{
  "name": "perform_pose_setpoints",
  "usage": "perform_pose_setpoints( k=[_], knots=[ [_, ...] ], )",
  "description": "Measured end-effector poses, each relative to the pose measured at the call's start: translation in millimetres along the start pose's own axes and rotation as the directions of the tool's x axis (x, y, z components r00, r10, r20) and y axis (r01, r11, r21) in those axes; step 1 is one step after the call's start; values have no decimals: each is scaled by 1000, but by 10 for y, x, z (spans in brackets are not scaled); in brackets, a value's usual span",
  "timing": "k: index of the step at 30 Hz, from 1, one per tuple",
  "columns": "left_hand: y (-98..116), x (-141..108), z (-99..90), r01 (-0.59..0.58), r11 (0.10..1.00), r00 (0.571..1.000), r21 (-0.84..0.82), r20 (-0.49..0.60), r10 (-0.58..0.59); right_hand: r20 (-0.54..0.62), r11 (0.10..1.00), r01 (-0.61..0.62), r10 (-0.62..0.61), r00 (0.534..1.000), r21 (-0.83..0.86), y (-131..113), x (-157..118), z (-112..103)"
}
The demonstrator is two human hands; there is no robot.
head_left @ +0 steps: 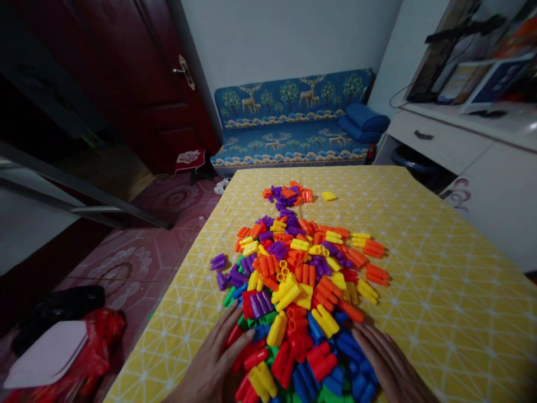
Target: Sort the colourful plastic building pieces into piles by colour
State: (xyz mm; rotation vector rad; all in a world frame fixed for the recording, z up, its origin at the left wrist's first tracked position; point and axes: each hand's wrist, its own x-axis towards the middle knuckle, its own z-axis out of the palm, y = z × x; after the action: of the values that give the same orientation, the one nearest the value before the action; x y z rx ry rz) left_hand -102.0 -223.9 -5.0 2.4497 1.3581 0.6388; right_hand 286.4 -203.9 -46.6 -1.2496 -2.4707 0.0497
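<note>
A big heap of plastic building blocks [293, 291], in red, orange, yellow, purple, blue and green, spreads over the near half of the table. Each block looks like a row of short joined tubes with rounded ends. My left hand [216, 358] rests against the heap's left side, fingers stretched out, touching red and blue blocks. On the opposite side, my right hand [388, 358] lies with its fingers extended along the blue blocks [352, 352]. Neither hand grips a block. A smaller cluster of purple and orange blocks [289, 194] sits farther back, with a yellow block [329, 196] beside it.
A yellow patterned cloth [419, 252] covers the table. Beyond it stands a blue sofa [289, 123] with deer prints. White drawers [474, 157] are at right; a dark red door [126, 84], a small stool [191, 160] and bags [96, 341] are at left.
</note>
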Motion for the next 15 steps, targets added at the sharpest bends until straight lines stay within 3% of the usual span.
perform_pose_setpoints(
  k=[4, 9, 12, 15],
  knots=[
    [-83, 184, 205, -83, 996, 994, -38, -73, 80, -19, 994, -51, 53, 998, 99, -215, 353, 128],
    [-10, 481, 243, 18, 967, 990, -256, -130, -53, -15, 953, -65, 73, 997, 295, -258, 773, 54],
    [68, 725, 168, 70, 924, 982, -376, -136, -130, 119, 886, -261, 232, 965, 383, -242, 1055, -90],
    [90, 1010, 28, 173, 881, 971, -439, -71, -226, 246, 718, -408, 325, 913, 564, -241, 1350, -211]
  ],
)
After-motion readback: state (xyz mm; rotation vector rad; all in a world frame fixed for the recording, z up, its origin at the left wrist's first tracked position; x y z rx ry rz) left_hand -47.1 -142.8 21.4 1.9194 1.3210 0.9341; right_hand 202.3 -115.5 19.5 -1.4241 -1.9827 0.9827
